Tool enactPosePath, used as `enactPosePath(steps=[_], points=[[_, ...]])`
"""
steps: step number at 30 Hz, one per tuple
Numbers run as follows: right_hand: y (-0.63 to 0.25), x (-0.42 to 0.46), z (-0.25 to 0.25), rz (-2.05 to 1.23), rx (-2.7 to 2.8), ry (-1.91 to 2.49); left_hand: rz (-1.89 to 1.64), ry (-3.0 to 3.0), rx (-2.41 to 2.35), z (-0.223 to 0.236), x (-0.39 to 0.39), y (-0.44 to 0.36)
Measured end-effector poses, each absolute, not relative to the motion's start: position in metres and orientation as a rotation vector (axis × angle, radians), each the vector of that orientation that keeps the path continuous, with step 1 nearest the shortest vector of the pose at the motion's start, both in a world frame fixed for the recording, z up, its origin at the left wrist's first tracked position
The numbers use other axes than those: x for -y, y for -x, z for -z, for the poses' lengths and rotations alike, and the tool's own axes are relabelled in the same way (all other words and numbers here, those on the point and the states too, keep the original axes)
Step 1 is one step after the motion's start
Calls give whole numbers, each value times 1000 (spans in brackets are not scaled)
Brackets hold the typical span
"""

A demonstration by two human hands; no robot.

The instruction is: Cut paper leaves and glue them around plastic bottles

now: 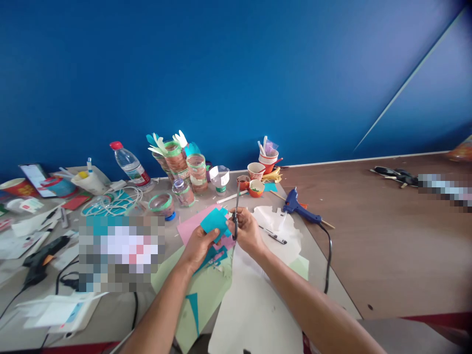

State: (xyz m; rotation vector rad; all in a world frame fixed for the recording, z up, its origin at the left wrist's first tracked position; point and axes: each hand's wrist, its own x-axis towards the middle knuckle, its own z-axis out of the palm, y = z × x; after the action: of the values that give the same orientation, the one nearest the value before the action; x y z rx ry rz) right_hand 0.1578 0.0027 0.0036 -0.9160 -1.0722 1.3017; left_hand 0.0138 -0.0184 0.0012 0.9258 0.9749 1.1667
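Observation:
My left hand [201, 243] pinches a piece of blue paper [214, 221] between thumb and fingers. In my right hand [248, 230] is a pair of scissors [236, 211], its blades pointing up and away, close beside the paper's right edge. Whether the blades touch the paper I cannot tell. Beneath the hands lie a pink sheet [188, 227], a pale green sheet [173, 280] and a white sheet [258, 305]. Blue offcuts [193, 309] rest on the green sheet. A black-and-white pen [273, 235] lies right of my right hand on cut white paper [295, 236].
A blue glue gun [300, 209] with a black cord lies at right, a black glue gun [44, 258] at left. Along the wall stand a water bottle [131, 167], decorated jars [197, 172] and paper cups [256, 170]. Tangled white cable [121, 199] sits left.

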Motion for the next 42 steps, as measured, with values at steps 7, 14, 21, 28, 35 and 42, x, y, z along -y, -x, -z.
enactPosePath(steps=[7, 14, 21, 28, 35, 42], points=[[-162, 5, -11, -1318, 1371, 923, -1359, -780, -1010, -8, 16, -14], [-167, 9, -10, -1103, 1739, 1033, -1398, -648, -973, -12, 12, -9], [-168, 7, -10, -1077, 1806, 1092, -1391, -600, -862, -10, 14, -6], [-168, 5, -8, -1030, 1864, 1088, -1314, -630, -883, -9, 16, -7], [-167, 5, -6, -974, 1887, 1102, -1313, -623, -934, -7, 14, -9], [-167, 4, -2, -986, 1871, 1146, -1310, -585, -934, -6, 14, -8]])
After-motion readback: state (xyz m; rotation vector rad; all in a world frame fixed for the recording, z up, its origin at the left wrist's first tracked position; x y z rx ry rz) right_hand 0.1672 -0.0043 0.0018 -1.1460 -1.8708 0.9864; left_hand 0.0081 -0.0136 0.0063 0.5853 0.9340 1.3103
